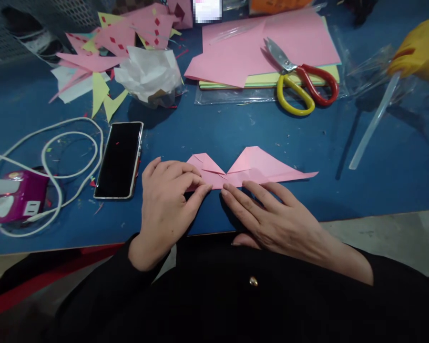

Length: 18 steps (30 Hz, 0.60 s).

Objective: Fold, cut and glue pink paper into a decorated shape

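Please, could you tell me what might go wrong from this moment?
The folded pink paper might crease unevenly if the left hand and right hand press its near edge differently. The phone lies close beside the left hand, so an elbow-out movement could nudge it. The scissors lie partly on stacked sheets; picking them up may shift the top sheet.

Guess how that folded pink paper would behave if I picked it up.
The folded pink paper is probably light, since it looks thin. The overlapping folds beside its V-shaped notch should add some stiffness there. The narrow tip at its right end may bend easily, being so slender.
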Tool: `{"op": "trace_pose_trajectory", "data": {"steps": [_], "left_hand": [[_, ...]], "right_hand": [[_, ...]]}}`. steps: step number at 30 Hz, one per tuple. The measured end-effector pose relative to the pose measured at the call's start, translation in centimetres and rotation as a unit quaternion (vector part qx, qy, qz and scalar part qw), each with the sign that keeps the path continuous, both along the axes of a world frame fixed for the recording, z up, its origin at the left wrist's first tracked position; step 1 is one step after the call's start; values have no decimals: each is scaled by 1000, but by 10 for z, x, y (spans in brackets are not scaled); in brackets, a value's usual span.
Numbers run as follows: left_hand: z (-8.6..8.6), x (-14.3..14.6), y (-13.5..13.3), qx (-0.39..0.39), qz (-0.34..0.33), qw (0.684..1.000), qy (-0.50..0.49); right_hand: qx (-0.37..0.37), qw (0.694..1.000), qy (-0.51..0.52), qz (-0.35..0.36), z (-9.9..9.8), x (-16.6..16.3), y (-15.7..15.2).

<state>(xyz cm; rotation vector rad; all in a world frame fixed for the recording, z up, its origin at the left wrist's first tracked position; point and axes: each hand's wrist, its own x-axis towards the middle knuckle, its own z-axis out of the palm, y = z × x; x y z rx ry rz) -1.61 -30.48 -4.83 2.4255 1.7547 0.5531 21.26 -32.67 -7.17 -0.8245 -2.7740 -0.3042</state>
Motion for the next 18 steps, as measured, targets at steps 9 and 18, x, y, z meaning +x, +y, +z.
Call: {"op": "trace_pose_trajectory", "data": {"steps": [9,18], "left_hand": [[-4,-3,3,8,-13,1000,-23],[-2,-15,3,2,-7,999,-36]], "right_hand": [[12,999,-2,35,-3,-8,5],[35,998,-6,52,-4,-21,7]]}}
